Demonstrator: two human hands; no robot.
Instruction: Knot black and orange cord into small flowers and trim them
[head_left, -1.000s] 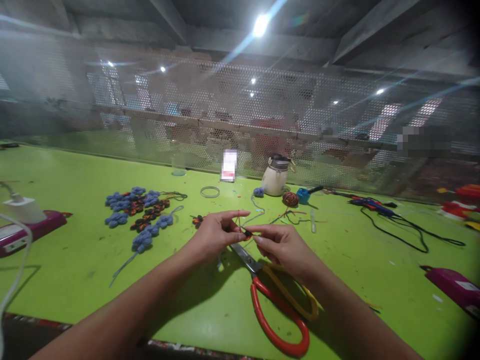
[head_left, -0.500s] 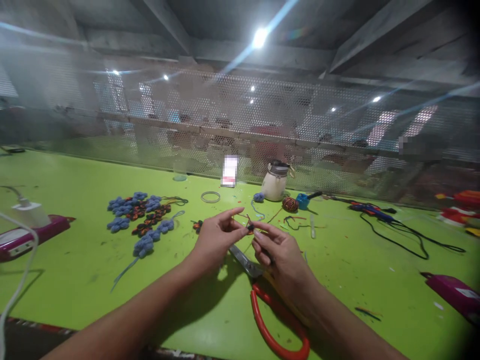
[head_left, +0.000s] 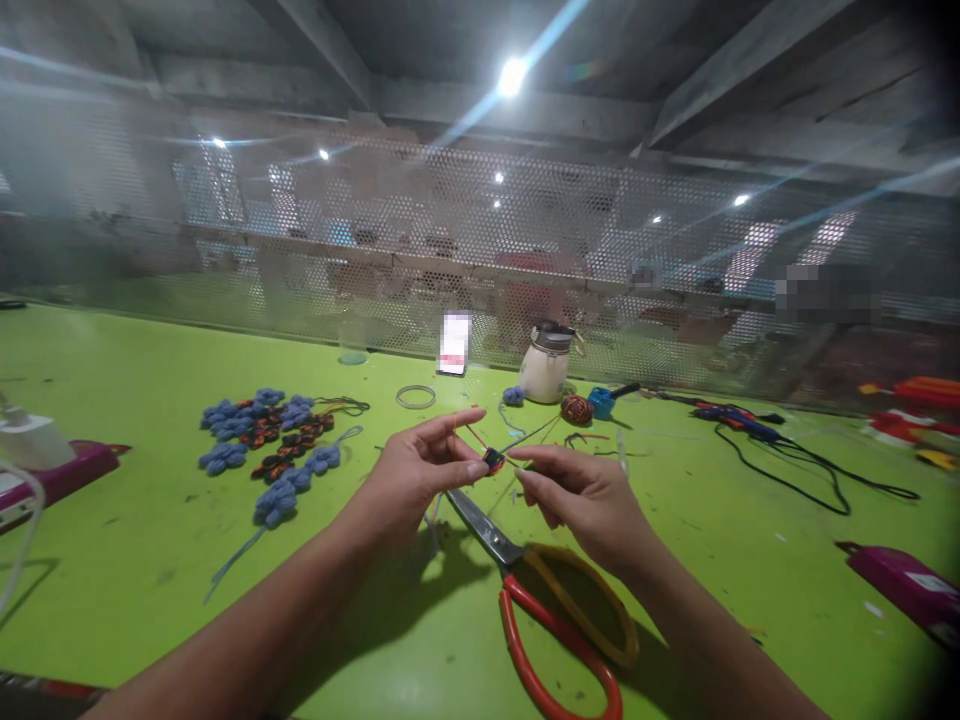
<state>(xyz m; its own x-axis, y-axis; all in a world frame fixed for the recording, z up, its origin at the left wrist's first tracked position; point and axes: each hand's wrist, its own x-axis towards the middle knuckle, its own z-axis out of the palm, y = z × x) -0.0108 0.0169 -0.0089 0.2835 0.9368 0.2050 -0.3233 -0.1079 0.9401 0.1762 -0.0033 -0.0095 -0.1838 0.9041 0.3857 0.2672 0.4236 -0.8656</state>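
Note:
My left hand (head_left: 429, 462) pinches a small dark, multicoloured piece of crochet (head_left: 493, 460) between thumb and fingers, and a strand of yarn runs up to its raised index finger. Close on the right, my right hand (head_left: 585, 495) has thumb and index finger pinched near the piece. Something thin lies at those fingertips; whether it is a hook or yarn I cannot make out. A strand stretches from the piece toward the multicoloured yarn ball (head_left: 576, 409). Below both hands, large scissors (head_left: 561, 632) with red and yellow handles lie on the green table (head_left: 405, 640).
Blue and dark-orange crocheted flowers (head_left: 277, 500) lie at left. Behind are a phone (head_left: 454, 343), a ring (head_left: 415, 397), a pale jar (head_left: 546, 370) and a blue pot (head_left: 601, 403). Dark cords (head_left: 787, 465) and a purple power strip (head_left: 904, 590) lie at right. Perforated mesh borders the back.
My right hand has drawn slightly right, away from the crochet piece, widening the gap between the hands. More of the scissors shows. The whole view has shifted a little.

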